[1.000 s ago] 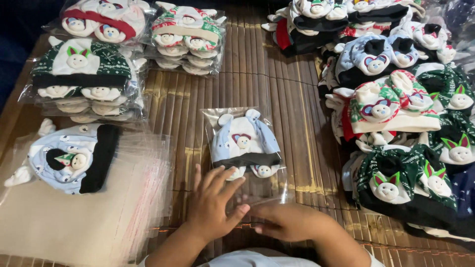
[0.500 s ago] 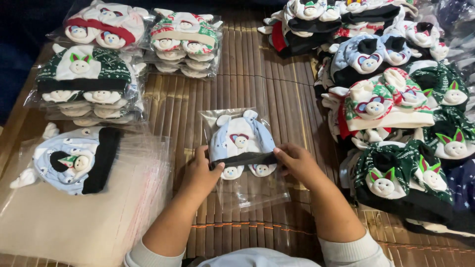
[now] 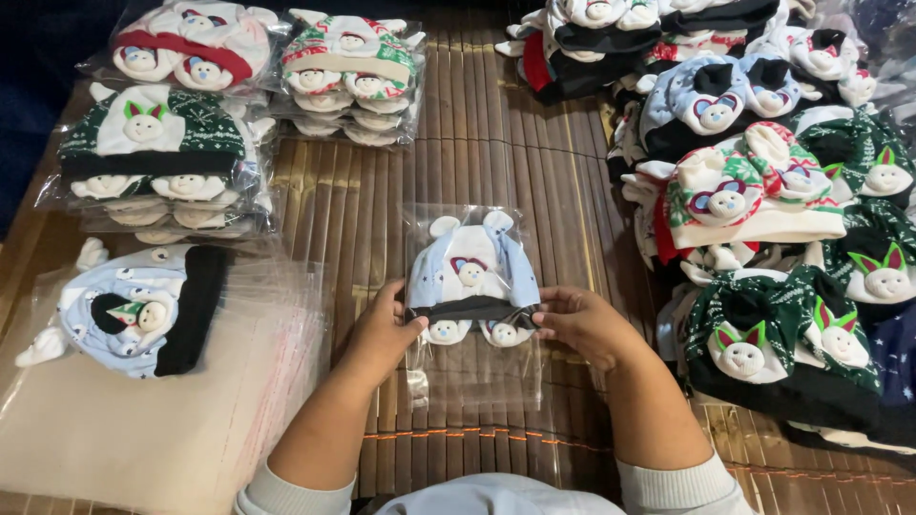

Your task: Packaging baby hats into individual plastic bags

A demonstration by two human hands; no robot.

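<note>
On the slatted brown bamboo mat (image 3: 477, 143) that covers the worktop, near its middle, lies a pale blue knitted baby hat with small white bear faces, sealed inside a clear plastic sleeve (image 3: 471, 286). Compared with 0.5 s ago the packet sits in almost the same spot, but both hands have closed further in on its lower band: the left hand (image 3: 386, 329) now pinches the left edge of the sleeve beside the black brim, and the right hand (image 3: 582, 324) pinches the right edge, fingers narrow and gripping the plastic on both sides. 1.0 s ago the hands were lower, crossed over the empty bottom flap of the sleeve; now they are apart, with that flap lying flat and loose between the forearms. To the left, a stack of empty clear plastic sleeves (image 3: 162, 420) reaches the near-left corner, with a loose pale blue and black bear hat (image 3: 134, 310) resting on top. Behind it stand 3 piles of bagged hats: green and white (image 3: 153, 153), red and white (image 3: 191, 48), and green, red and cream (image 3: 351, 76). Along the right edge a heap of unbagged green, blue and red hats (image 3: 773, 210) crowds close to the right wrist. Open mat remains directly ahead of the packet, a bare strip running to the far edge between the piles.
</note>
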